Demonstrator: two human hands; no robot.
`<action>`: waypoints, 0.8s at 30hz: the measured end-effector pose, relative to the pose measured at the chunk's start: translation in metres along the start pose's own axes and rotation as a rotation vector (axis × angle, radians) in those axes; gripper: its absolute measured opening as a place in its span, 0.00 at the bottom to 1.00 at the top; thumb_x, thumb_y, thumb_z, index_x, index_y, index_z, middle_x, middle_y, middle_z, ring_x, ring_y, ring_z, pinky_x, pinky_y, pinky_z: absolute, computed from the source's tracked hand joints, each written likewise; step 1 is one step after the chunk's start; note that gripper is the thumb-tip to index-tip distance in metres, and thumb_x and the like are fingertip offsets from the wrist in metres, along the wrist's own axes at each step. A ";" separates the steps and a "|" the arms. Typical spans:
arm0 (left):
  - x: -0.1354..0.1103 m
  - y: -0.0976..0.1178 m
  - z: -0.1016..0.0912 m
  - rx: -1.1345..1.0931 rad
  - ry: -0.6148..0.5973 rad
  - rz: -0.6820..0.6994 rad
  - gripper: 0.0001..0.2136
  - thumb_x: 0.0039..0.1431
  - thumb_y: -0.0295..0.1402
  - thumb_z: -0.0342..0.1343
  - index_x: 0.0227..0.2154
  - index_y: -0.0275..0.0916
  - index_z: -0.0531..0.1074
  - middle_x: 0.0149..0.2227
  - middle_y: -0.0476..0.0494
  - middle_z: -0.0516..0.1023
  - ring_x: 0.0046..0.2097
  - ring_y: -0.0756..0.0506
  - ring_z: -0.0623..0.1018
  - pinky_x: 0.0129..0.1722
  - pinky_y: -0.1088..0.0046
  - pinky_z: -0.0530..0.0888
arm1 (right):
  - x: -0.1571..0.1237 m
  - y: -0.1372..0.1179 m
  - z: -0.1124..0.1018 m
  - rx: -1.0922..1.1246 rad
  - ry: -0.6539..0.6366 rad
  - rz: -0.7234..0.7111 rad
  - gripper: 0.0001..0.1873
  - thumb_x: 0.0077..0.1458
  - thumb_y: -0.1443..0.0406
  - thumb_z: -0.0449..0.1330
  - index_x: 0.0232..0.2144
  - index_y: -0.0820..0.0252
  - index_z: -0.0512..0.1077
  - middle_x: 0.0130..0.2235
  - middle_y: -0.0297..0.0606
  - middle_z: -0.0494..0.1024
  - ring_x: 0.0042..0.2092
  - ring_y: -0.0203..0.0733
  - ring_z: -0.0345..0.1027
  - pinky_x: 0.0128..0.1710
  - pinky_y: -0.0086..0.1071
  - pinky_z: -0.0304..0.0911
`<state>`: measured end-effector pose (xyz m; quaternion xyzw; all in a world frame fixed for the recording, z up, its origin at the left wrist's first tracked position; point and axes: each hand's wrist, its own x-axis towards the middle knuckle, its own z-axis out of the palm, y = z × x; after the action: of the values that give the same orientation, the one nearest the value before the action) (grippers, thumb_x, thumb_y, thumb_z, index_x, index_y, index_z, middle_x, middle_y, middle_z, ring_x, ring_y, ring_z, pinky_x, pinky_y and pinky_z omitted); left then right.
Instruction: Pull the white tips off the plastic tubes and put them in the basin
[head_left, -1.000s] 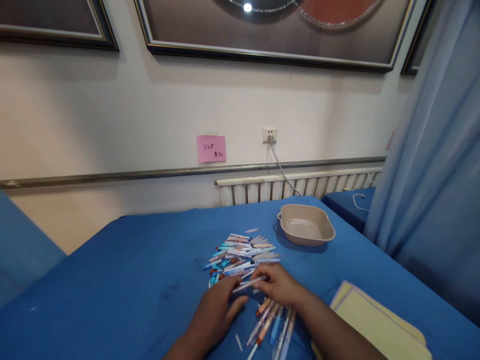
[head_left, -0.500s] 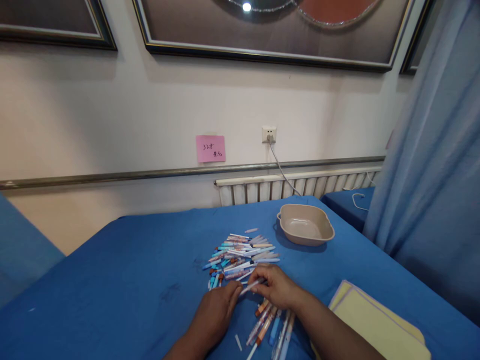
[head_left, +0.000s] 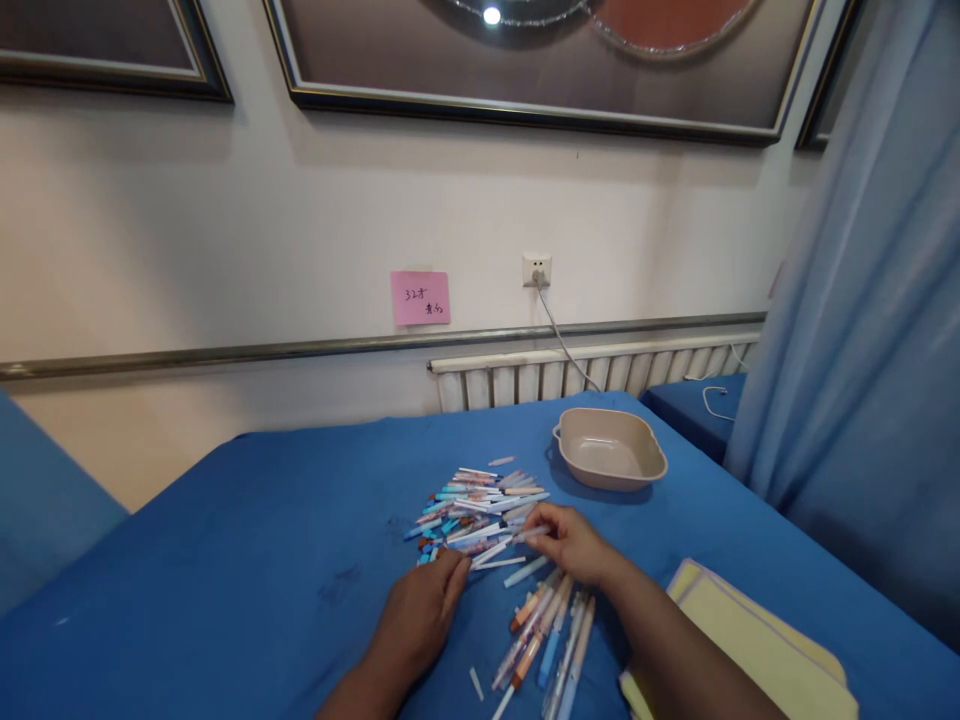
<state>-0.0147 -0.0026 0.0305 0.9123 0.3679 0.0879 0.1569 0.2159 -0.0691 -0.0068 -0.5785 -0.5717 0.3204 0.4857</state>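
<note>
R hand [head_left: 566,540] pinches a slim pale pen [head_left: 532,533] btwn thumb + fingertips, at near-right edge of the main pen pile [head_left: 480,505]. Held pen's long axis runs approx left-right, end sticking out left of the fingers; it's a bit blurred. Pile lies left/far of R hand, just far of L hand [head_left: 427,605]; most pens there lie approx left-right too. R hand clearly nearer the held pen. L hand: fingers curled at pile's near-left edge by white sticks; can't tell if it's gripping one.

Near bundle [head_left: 544,640] sits near side of R hand, axes approx near-far. Pens look like smooth plastic, slim cylinders, some clear, w/ orange + blue parts. Small white tube [head_left: 476,684] left of bundle. Counter [head_left: 225,600] = wrinkled blue fabric.
</note>
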 end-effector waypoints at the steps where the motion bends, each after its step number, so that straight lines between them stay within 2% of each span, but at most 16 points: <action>1: 0.000 0.001 -0.002 -0.011 0.002 0.005 0.16 0.65 0.42 0.36 0.35 0.43 0.68 0.33 0.47 0.77 0.36 0.45 0.76 0.32 0.73 0.64 | 0.001 0.002 -0.003 -0.001 0.031 0.010 0.04 0.47 0.66 0.59 0.29 0.60 0.69 0.27 0.30 0.70 0.29 0.34 0.61 0.30 0.26 0.56; 6: -0.002 0.004 -0.004 -0.053 0.006 0.068 0.15 0.64 0.42 0.39 0.38 0.44 0.69 0.37 0.47 0.77 0.39 0.45 0.75 0.36 0.73 0.65 | 0.002 0.000 -0.004 0.040 0.091 0.013 0.06 0.51 0.62 0.56 0.30 0.60 0.68 0.25 0.29 0.70 0.28 0.35 0.62 0.29 0.27 0.57; 9: -0.002 0.002 0.002 -0.034 -0.006 0.107 0.14 0.64 0.41 0.40 0.37 0.43 0.70 0.37 0.46 0.77 0.40 0.44 0.74 0.36 0.72 0.66 | -0.002 -0.013 0.006 -0.023 0.027 -0.129 0.06 0.51 0.63 0.58 0.31 0.59 0.71 0.32 0.33 0.75 0.35 0.37 0.66 0.37 0.29 0.59; 12: -0.002 0.000 0.007 -0.030 -0.017 0.133 0.13 0.63 0.39 0.41 0.36 0.42 0.70 0.37 0.46 0.76 0.40 0.44 0.74 0.36 0.72 0.66 | -0.007 -0.023 0.014 -0.174 -0.103 -0.271 0.03 0.49 0.65 0.62 0.30 0.57 0.73 0.37 0.33 0.76 0.40 0.38 0.67 0.44 0.30 0.57; 17: 0.001 -0.005 0.005 -0.032 -0.013 0.147 0.11 0.63 0.37 0.43 0.35 0.42 0.70 0.36 0.46 0.76 0.40 0.44 0.74 0.39 0.70 0.65 | -0.008 -0.017 0.016 -0.423 -0.178 -0.231 0.03 0.47 0.65 0.63 0.29 0.56 0.74 0.33 0.33 0.76 0.38 0.38 0.67 0.43 0.30 0.56; 24: 0.004 -0.016 -0.001 0.013 0.092 0.119 0.11 0.63 0.37 0.44 0.35 0.41 0.70 0.36 0.44 0.75 0.41 0.43 0.72 0.41 0.67 0.65 | -0.005 -0.009 0.005 -0.485 -0.191 -0.200 0.04 0.45 0.67 0.64 0.28 0.57 0.74 0.32 0.32 0.76 0.38 0.39 0.66 0.41 0.30 0.55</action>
<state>-0.0222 0.0111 0.0258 0.9285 0.3206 0.1366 0.1283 0.2075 -0.0741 -0.0008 -0.5858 -0.7290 0.1779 0.3062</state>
